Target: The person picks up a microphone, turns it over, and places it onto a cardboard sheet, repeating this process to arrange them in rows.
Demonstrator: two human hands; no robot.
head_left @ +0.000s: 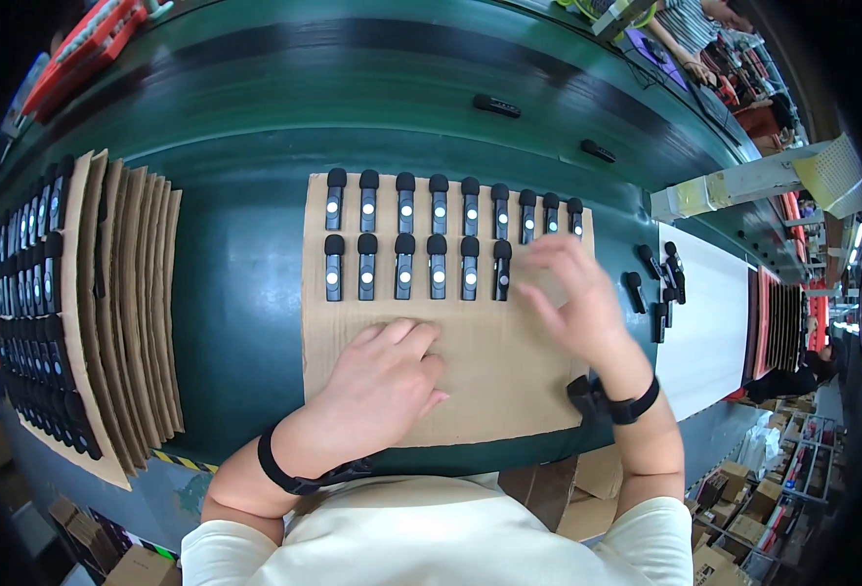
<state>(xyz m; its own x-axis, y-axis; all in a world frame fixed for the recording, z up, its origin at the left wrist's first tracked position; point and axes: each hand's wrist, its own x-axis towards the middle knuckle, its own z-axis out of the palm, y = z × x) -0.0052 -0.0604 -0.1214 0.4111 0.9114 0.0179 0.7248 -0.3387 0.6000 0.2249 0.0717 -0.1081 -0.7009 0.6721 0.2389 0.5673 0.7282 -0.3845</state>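
Observation:
A flat cardboard sheet (pixel 372 337) lies before me with two rows of small black clip microphones (pixel 405 275), each with a foam top and a pale round spot. My right hand (pixel 582 298) hovers over its right side, fingers and thumb apart, holding nothing visible. It is nearest to the last microphone (pixel 502 272) of the lower row and partly covers the right end of the sheet. My left hand (pixel 377 376) rests below the rows, with its fingers curled in and nothing seen in them. Black bands circle both wrists.
Several loose microphones (pixel 634 291) lie right of the sheet, beside a white board (pixel 709 303). Two more black pieces (pixel 497 105) lie farther back on the green surface (pixel 240 293). Upright cardboard sheets (pixel 143 313) with microphones stand at left. A person (pixel 690 44) works at the far right.

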